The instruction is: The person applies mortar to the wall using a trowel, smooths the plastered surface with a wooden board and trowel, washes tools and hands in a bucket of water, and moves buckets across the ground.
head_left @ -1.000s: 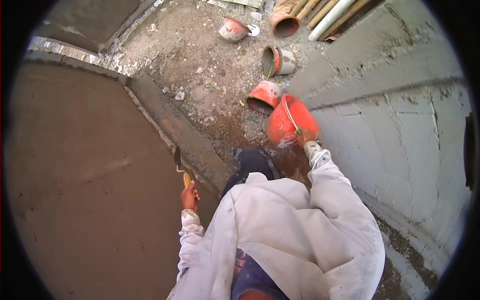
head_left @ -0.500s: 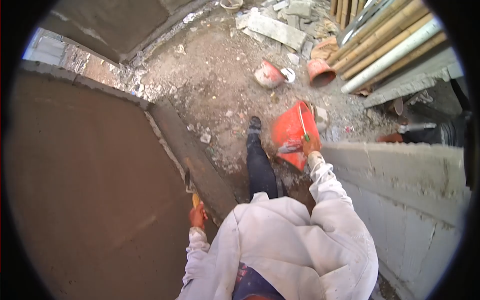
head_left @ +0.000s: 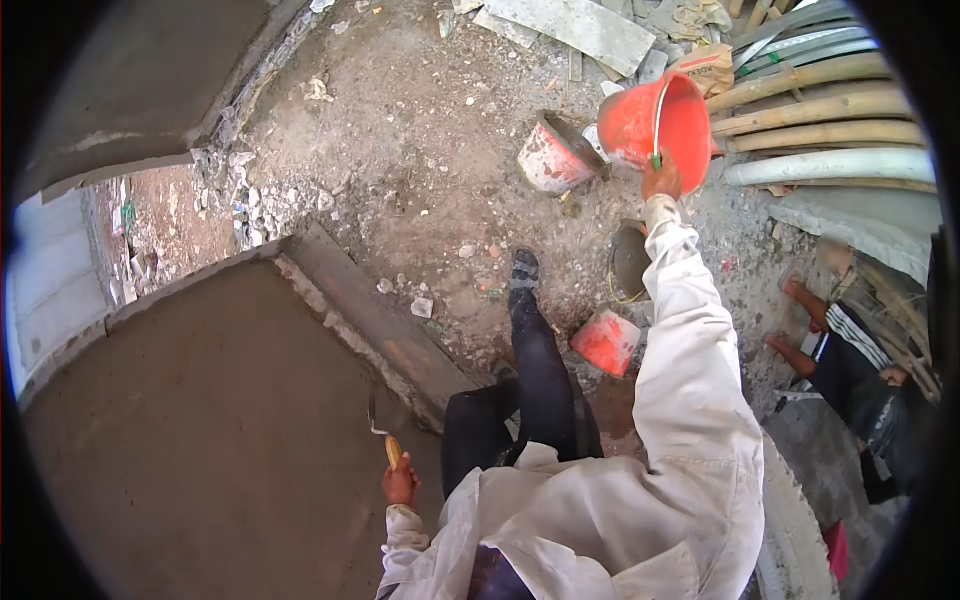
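My left hand [head_left: 401, 483] is closed around the yellowish wooden handle of a trowel [head_left: 393, 453]. The trowel's thin blade shows edge-on, over or against a smooth grey-brown mortar surface [head_left: 220, 420]. Stretched out ahead, my right hand [head_left: 662, 180] grips a red bucket [head_left: 632, 125] at its wire handle. The bucket is tilted with its mouth toward the right; its inside looks red, and I cannot tell whether anything lies deeper in it. Just left of it, a mortar-smeared red bucket [head_left: 556, 160] sits on the ground.
A grey-filled bucket [head_left: 630, 262] and a red-and-white one [head_left: 606, 342] stand near my right arm. Bamboo poles [head_left: 820, 105] and a white pipe [head_left: 830, 167] lie at upper right, concrete slabs [head_left: 570, 30] at the top. Another person [head_left: 850, 370] is at the right.
My right hand has swung the red bucket forward and to the right, uncovering buckets behind it. The view has turned and shifted. My left hand still holds the trowel.
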### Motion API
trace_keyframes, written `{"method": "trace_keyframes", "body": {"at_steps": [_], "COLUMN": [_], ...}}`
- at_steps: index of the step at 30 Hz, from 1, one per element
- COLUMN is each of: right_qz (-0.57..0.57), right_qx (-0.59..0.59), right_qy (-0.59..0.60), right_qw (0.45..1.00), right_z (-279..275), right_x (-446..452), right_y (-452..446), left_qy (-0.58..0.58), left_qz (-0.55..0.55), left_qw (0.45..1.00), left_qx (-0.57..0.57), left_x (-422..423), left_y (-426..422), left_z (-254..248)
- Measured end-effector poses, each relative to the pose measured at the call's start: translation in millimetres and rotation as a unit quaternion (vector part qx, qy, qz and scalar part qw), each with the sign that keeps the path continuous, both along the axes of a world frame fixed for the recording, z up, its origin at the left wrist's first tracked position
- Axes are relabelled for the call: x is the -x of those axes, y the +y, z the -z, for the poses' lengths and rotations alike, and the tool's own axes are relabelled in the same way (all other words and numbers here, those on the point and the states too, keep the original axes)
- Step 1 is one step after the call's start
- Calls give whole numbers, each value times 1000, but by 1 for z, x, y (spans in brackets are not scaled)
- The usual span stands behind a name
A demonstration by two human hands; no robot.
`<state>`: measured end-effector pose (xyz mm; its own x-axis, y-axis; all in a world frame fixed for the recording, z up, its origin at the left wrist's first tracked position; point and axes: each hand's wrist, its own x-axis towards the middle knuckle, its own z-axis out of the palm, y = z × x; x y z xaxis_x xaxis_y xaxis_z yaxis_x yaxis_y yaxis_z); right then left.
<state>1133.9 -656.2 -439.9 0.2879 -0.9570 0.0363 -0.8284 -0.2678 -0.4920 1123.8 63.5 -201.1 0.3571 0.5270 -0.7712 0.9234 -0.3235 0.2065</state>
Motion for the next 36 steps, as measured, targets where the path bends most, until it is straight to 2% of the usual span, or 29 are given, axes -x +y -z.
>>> {"method": "trace_keyframes", "body": {"at_steps": [2,4,5,6,7,8,9,10,11,12,13,17,22,26,29,32,34,36], "right_qz": [-28,-41,-55,-88,-116,-167,-186,-217,-241,-267,-286,-344,-384,-407,-316,-137,-24,101], "right_qx": [22,6,-33,-7,-75,-74,-146,-171,-111,-181,-203,-211,-222,-231,-259,-361,-377,-401], "right_qy": [-14,27,32,30,4,-36,49,104,100,113,82,53,74,88,14,3,-38,-94], "right_qw": [999,999,997,996,990,983,970,955,959,940,933,914,893,879,913,922,925,906], "right_z": [51,95,117,146,169,200,205,178,205,179,168,159,190,178,168,140,157,176], "right_x": [-30,-58,-68,-74,-77,-78,-82,-84,-79,-77,-71,-34,13,20,21,23,34,49], "right_y": [-27,-30,-22,-6,15,41,66,98,135,160,181,250,275,263,271,264,265,261], "left_qy": [0,-2,0,6,8,15,26,38,47,51,57,63,60,58,50,41,39,39], "left_qz": [22,42,51,62,72,82,92,110,126,140,155,190,206,217,217,203,203,200], "left_qw": [1000,999,999,998,997,996,994,992,990,987,985,979,976,974,975,978,978,979], "left_qx": [7,15,18,21,27,35,45,47,49,53,55,50,46,17,22,29,28,24], "left_x": [-27,-52,-61,-72,-84,-94,-101,-109,-116,-123,-132,-154,-171,-176,-175,-170,-163,-158], "left_y": [-34,-64,-74,-85,-96,-108,-118,-125,-131,-135,-139,-144,-133,-123,-106,-96,-87,-86], "left_z": [-3,6,10,13,16,18,20,25,28,34,41,53,71,68,62,55,56,58]}}
